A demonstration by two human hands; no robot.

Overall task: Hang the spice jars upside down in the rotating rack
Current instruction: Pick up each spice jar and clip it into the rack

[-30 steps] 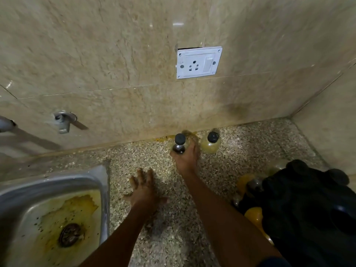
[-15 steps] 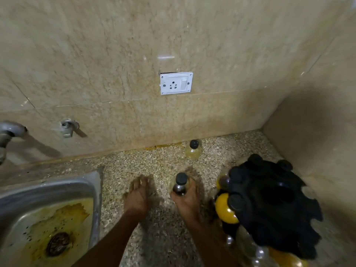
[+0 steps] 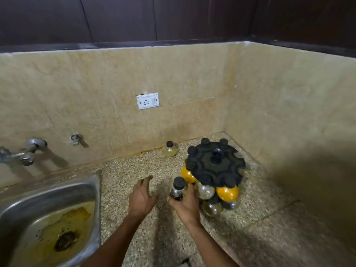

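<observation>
My right hand (image 3: pixel 186 206) grips a round glass spice jar (image 3: pixel 177 190) with a black cap and dark contents, cap up, just left of the rack. The black rotating rack (image 3: pixel 215 163) stands on the speckled counter (image 3: pixel 250 218) at the right, with several round jars hanging under it, two of them yellow (image 3: pixel 227 193). A second spice jar (image 3: pixel 170 149) with pale contents stands upright by the back wall. My left hand (image 3: pixel 141 197) hovers over the counter with fingers spread, holding nothing.
A steel sink (image 3: pixel 48 218) with a stained basin fills the lower left. Taps (image 3: pixel 28 151) stick out of the tiled wall above it. A white wall socket (image 3: pixel 147 100) sits higher up. The side wall closes in at the right of the rack.
My right hand has carried the dark jar from the back wall toward me and to the rack's left side. The view has pulled back and up, showing the whole rack.
</observation>
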